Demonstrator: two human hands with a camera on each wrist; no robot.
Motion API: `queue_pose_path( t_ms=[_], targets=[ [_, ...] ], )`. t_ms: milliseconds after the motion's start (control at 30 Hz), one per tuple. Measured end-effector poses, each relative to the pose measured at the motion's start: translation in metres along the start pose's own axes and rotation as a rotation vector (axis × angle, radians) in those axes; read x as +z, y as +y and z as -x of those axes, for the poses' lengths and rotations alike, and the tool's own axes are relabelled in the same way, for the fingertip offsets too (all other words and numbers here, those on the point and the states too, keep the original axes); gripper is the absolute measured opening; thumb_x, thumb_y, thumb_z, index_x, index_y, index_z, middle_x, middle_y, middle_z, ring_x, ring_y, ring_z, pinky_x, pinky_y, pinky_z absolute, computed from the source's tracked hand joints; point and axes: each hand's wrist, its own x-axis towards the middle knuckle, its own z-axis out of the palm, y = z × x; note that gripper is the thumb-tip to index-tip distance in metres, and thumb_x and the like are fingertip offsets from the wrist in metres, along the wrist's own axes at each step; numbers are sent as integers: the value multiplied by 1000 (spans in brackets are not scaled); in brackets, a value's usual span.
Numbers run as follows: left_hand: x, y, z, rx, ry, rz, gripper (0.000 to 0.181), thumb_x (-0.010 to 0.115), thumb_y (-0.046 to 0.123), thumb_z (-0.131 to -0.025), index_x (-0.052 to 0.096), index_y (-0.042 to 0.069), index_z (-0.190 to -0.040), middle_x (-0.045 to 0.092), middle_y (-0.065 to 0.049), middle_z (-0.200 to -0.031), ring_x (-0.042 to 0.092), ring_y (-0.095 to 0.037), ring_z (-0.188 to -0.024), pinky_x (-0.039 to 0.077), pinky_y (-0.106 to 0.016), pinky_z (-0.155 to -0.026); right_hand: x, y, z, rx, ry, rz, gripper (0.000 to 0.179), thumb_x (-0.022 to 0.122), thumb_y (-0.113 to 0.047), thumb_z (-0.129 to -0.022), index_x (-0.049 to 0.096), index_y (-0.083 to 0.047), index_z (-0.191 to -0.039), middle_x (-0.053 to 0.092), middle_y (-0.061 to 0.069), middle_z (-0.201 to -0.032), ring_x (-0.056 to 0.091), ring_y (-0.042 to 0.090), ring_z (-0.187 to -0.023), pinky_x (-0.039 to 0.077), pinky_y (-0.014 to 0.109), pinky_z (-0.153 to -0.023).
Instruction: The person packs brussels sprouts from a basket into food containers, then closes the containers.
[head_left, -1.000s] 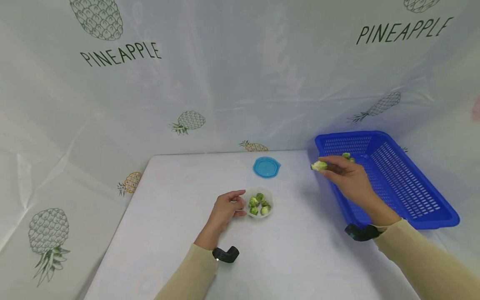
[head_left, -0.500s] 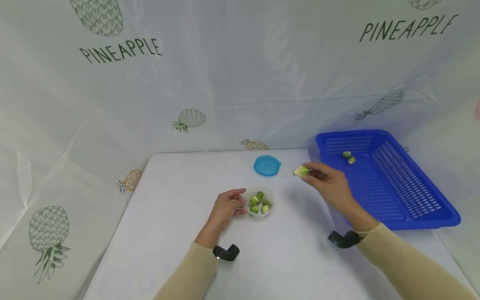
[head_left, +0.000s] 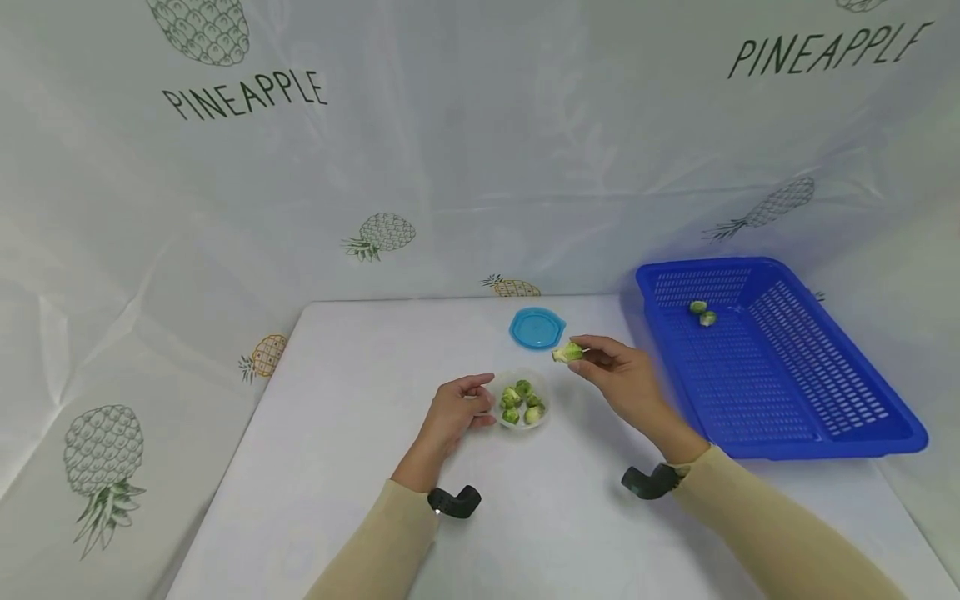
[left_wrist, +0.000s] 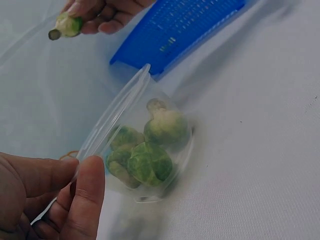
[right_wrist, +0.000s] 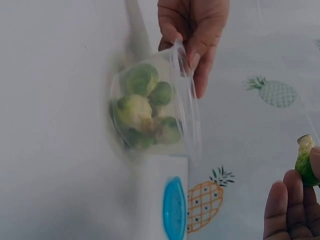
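A clear round plastic tub (left_wrist: 185, 155) with several Brussels sprouts (head_left: 523, 402) in it stands on the table. My left hand (head_left: 455, 414) pinches the tub's rim on its left side, thumb and fingertips at the edge, as the left wrist view shows. Up and to the right of the tub, my right hand (head_left: 622, 379) holds one Brussels sprout (head_left: 567, 352) between thumb and fingers, stem end pointing left. In the right wrist view that sprout (right_wrist: 305, 162) shows at the right edge, clear of the tub.
A blue plastic basket (head_left: 757, 375) stands at the right with two Brussels sprouts (head_left: 703, 313) near its far left corner. Behind the tub lies a light blue lid (head_left: 537, 328). A pineapple-printed sheet (head_left: 450, 150) hangs behind the white table (head_left: 337, 400).
My right hand has carried the Brussels sprout leftward from the blue basket's edge to near the tub. The left hand has stayed at the tub's rim.
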Motion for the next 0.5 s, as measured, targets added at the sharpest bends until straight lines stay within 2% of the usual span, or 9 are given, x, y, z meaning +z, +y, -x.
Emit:
queue_pose_path(
  t_ms=[233, 367, 500],
  targets=[
    [1, 0, -1, -3, -4, -1, 45, 65, -6, -98, 65, 2, -142, 58, -5, -100, 66, -20, -86, 66, -26, -73, 19, 7, 2, 95, -34, -46, 35, 77, 2, -93, 72, 3, -128, 75, 15, -109, 68, 3, -91, 62, 18, -77],
    [0, 1, -1, -6, -6, -2, 45, 64, -6, -98, 64, 2, -143, 58, -5, -100, 66, -21, -87, 66, -26, -73, 28, 12, 3, 121, -59, -17, 35, 78, -2, -94, 72, 2, -128, 74, 23, -110, 68, 3, -90, 61, 18, -76],
    [0, 0, -1, -4, -6, 0, 46, 64, -6, -98, 64, 1, -143, 58, -6, -102, 66, -20, -87, 66, -26, -74, 35, 16, 4, 129, -71, 30, 36, 79, -5, -94, 73, 1, -128, 75, 23, -109, 68, 4, -89, 59, 18, -73]
  ],
)
